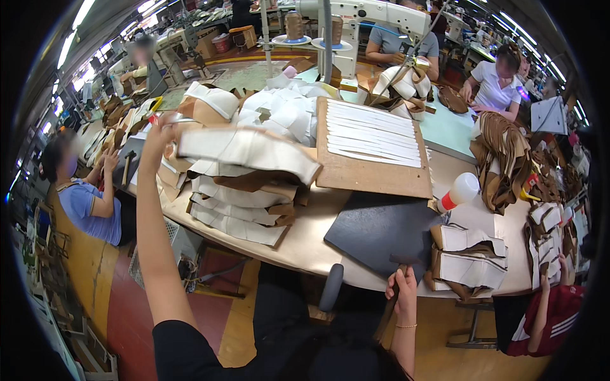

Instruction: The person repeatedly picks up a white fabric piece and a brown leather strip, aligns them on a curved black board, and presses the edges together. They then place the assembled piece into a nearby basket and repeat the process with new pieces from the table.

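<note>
My left hand [163, 131] is raised at the far left of the table, its fingers closed at the end of a white-lined brown leather piece [248, 150]. That piece is smeared by motion and hangs over a stack of similar leather pieces [238, 213]. In my right hand [404, 293], close to the table's front edge, is a hammer [405, 259], held by its handle with the head up. The hammer's head is over the near corner of a dark flat slab [381, 230]. Right of the slab lie more white-lined leather pieces [471, 257].
A brown board [375, 181] with white strips lies beyond the slab. A white bottle with a red band [459, 192] stands to its right. White pieces [279, 108] are heaped behind. Co-workers sit at the left, far side and right. A sewing machine [375, 16] stands at the back.
</note>
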The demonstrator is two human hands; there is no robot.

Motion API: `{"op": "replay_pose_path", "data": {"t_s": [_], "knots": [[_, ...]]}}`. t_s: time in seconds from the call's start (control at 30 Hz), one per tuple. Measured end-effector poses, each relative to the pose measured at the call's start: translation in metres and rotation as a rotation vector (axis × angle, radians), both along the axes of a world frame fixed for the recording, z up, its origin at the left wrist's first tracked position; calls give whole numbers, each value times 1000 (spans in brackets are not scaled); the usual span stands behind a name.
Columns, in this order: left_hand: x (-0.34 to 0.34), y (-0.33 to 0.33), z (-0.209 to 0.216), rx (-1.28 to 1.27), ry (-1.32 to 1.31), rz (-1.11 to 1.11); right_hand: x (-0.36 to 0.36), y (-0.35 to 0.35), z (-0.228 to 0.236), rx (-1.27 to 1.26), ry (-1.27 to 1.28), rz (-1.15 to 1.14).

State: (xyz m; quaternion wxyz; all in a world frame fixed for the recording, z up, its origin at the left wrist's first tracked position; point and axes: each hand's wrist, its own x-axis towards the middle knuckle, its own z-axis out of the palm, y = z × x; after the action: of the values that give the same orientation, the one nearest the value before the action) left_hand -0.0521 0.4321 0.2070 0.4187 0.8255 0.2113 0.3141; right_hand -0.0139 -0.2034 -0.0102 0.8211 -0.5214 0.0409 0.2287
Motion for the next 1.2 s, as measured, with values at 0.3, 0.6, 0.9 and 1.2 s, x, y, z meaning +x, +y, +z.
{"op": "replay_pose_path", "data": {"t_s": [0.3,0.6,0.9,1.2], "knots": [[88,-47,-92,183,29,-59,14,4,0,-147,-43,-52],[189,-446,-126,276,298,-1164,0,-46,27,-1169,-593,-199],[231,-590,-183,398,378,-892,29,-104,10,-1377,-527,-91],[236,-637,-25,-109,-50,-1119,33,-106,3,-1333,-546,-56]]}}
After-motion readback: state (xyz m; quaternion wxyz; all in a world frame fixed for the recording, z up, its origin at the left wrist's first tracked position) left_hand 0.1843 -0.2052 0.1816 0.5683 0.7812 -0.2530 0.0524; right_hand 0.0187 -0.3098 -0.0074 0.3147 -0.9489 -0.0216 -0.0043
